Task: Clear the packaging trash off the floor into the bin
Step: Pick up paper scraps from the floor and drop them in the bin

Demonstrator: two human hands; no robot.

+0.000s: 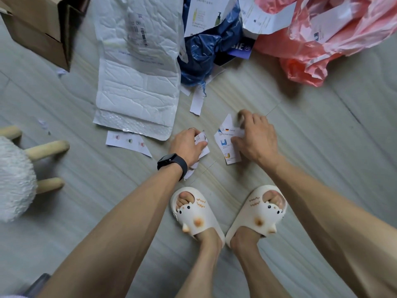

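Observation:
Torn packaging lies across the grey floor in the head view. My left hand (188, 146), with a black watch on the wrist, is closed on torn white paper scraps (203, 147). My right hand (255, 137) presses down on and grips a printed paper scrap (227, 145) with small coloured icons. Farther out lie a crumpled white bubble mailer (139, 72), a dark blue plastic bag (206, 50), a pink plastic bag (335, 39), a small paper strip (197, 103) and a printed scrap (129, 141). No bin is in view.
An open cardboard box (40, 29) stands at the top left. A fluffy white stool (15, 177) with wooden legs is at the left edge. My two feet in cream slippers (193, 214) stand just behind my hands. White printed leaflets (264, 16) lie on the bags.

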